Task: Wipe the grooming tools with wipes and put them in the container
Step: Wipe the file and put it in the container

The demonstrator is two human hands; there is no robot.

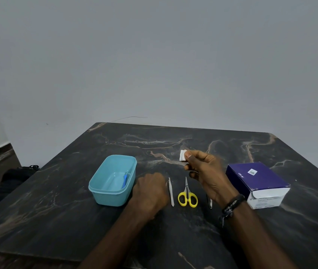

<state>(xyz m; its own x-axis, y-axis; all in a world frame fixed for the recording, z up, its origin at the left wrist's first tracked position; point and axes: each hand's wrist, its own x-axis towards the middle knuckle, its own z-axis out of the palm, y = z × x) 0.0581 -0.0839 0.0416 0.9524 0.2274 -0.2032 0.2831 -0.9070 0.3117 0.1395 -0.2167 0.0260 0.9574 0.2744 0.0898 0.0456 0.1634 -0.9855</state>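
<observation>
Pinching wipe, right hand, purple box

A dark marbled table stands against a grey wall; left of the table, a black bag sits on the floor.

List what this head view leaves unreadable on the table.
- Metal tool: mostly hidden behind the right hand; type unclear.
- Left hand: fingers curl out of sight; whether it touches the tweezers is unclear.
- Blue tool in the container: too small to identify.
- Purple box: print too small to read.
</observation>
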